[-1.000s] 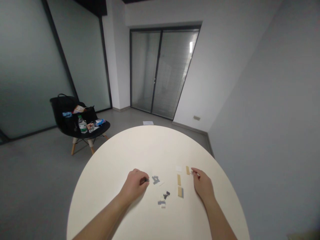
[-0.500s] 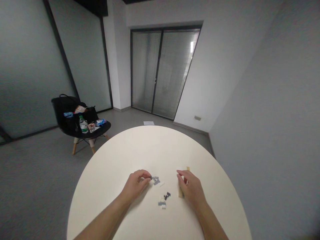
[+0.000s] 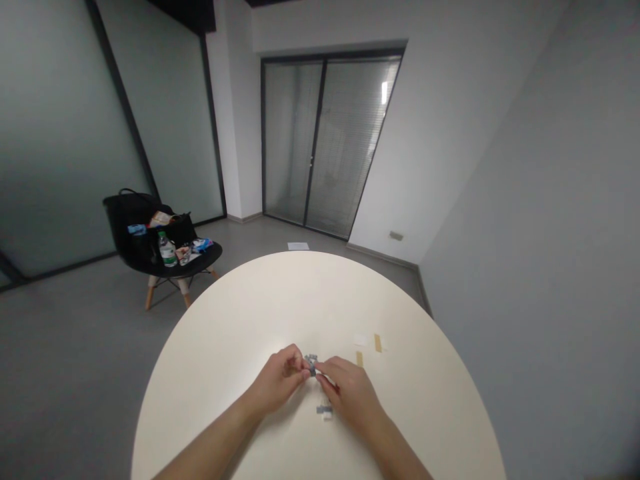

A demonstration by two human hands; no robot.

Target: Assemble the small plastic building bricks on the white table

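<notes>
My left hand [image 3: 280, 381] and my right hand [image 3: 346, 392] meet over the middle of the round white table [image 3: 280, 307]. Both pinch a small grey piece [image 3: 311, 364] between their fingertips. Just below the hands a small grey and white piece [image 3: 324, 411] lies on the table. To the right of the hands lie a white square piece [image 3: 360, 340], a tan strip [image 3: 377, 343] and another tan strip [image 3: 359, 359], partly hidden by my right hand.
A black chair [image 3: 150, 253] stands on the grey floor at the left, loaded with a bag, a water bottle [image 3: 165, 249] and packets. A sheet of paper [image 3: 298, 246] lies on the floor before the glass sliding doors [image 3: 320, 143].
My right hand has moved left from the tan strips to the grey piece and now pinches it together with my left hand. My left hand shifted slightly right.
</notes>
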